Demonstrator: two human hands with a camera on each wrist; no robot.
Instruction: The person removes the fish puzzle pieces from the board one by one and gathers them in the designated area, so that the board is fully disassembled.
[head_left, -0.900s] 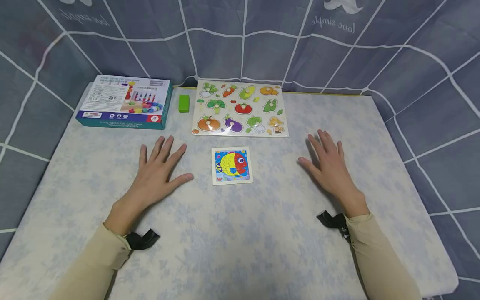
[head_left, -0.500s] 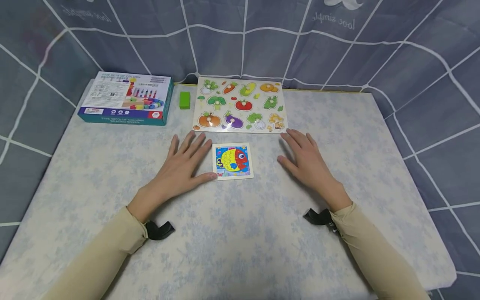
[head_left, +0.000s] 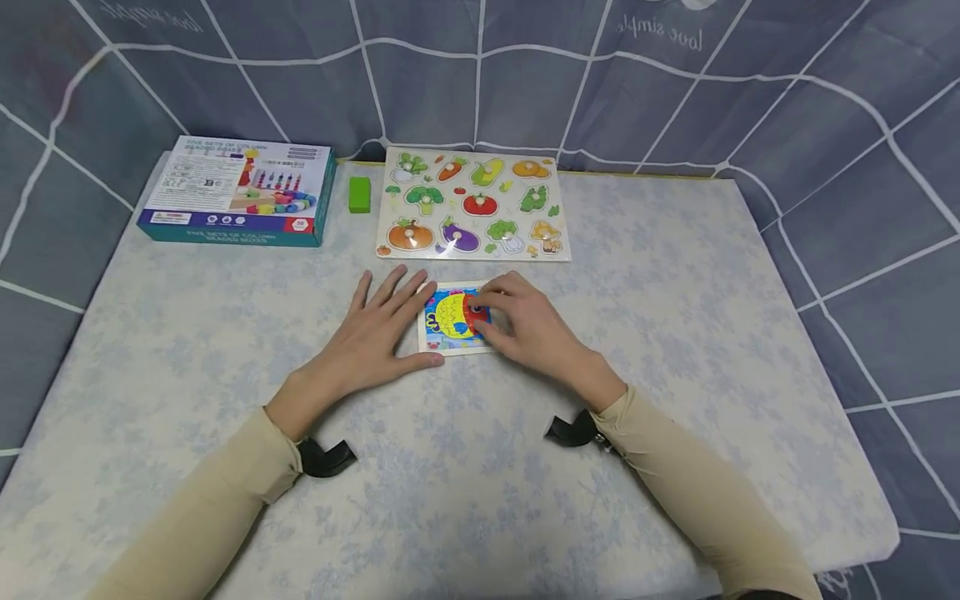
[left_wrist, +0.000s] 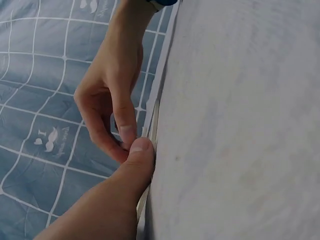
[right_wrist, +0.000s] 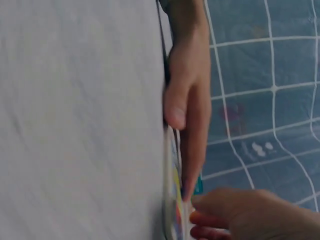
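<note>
A square fish jigsaw puzzle (head_left: 452, 321) in a pale frame lies flat on the table, its fish yellow with a red head. My left hand (head_left: 367, 329) rests at its left side with fingers spread, index fingertip at the upper left corner and thumb at the lower left. From the right, my right hand (head_left: 536, 329) reaches over the puzzle with bent fingers. Its thumb and index fingertips sit slightly apart on the red head, the fish's eye showing between them. The hand hides the frame's right side. I cannot tell whether they pinch a piece.
Behind the puzzle lies a vegetable peg board (head_left: 476, 208). Left of it are a green block (head_left: 360, 195) and a bead set box (head_left: 238, 192). A grey grid curtain (head_left: 540, 100) surrounds the patterned table (head_left: 465, 475).
Both hands have moved inward to the puzzle. The left came first, reaching its left edge; the right then swung left over the fish's head, its fingers bending.
</note>
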